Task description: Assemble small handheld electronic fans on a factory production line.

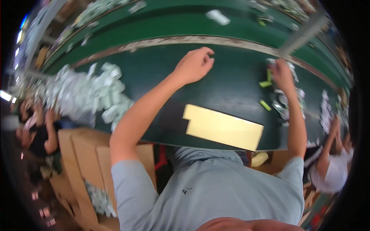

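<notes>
My left hand (pixel 194 65) hovers over the dark green tabletop (pixel 227 82), close to its far edge. Its fingers are loosely bent, with a gap between thumb and forefinger, and nothing shows in them. My right hand (pixel 283 75) reaches into small white and clear pieces at the right; its fingers are blurred and partly hidden, so any hold cannot be made out. Beside it lie small yellow-green pieces (pixel 265 84). More white and clear pieces (pixel 283 102) sit under and next to my right forearm. A pale yellow rectangular sheet (pixel 225 128) with a notched corner lies near the front edge, untouched.
A large heap of pale white pieces and clear plastic (pixel 92 92) covers the left side. Beyond a worn ledge (pixel 208 39), a green surface carries a white piece (pixel 218 17). A grey post (pixel 302 34) stands far right. Cardboard boxes (pixel 83 154) stand lower left. Other people sit at both sides.
</notes>
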A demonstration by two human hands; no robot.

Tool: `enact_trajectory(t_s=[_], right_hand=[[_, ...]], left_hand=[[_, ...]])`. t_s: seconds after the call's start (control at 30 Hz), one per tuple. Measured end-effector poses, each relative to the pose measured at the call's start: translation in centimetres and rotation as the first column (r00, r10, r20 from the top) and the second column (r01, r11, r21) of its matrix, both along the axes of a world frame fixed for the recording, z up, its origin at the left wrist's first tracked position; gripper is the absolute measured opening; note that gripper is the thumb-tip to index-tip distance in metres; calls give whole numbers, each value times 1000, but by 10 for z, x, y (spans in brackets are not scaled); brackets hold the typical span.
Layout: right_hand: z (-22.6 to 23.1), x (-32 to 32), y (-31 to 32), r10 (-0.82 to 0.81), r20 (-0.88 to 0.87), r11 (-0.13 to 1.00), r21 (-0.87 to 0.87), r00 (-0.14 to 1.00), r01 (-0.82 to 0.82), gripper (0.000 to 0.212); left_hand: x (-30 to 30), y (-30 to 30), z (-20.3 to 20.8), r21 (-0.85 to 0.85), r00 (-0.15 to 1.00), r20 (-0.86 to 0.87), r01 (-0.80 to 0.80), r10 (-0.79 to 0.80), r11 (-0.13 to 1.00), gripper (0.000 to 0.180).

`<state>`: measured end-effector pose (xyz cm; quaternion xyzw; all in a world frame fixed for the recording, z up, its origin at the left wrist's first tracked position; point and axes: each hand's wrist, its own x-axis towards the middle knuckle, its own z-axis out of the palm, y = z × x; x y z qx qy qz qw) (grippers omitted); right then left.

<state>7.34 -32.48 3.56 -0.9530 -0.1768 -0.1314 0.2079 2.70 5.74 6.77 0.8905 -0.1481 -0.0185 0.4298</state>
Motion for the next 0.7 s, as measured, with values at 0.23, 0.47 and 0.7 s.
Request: enact_trajectory(t_s=[0.23,0.47,0.7], right_hand=[[35,-53,47,58,37,923,380,998,-67,24],[17,-81,125,324,-413,876,471,851,-104,26],[17,-96,134,463,-490,685,726,739,52,40]], left_hand=[[-87,154,43,802,996,-20,64,-82,594,50],[-138,224,27,801,957,-241,289,-158,524,42],[-103,242,23,846,924,-291,369,-247,385,33]])
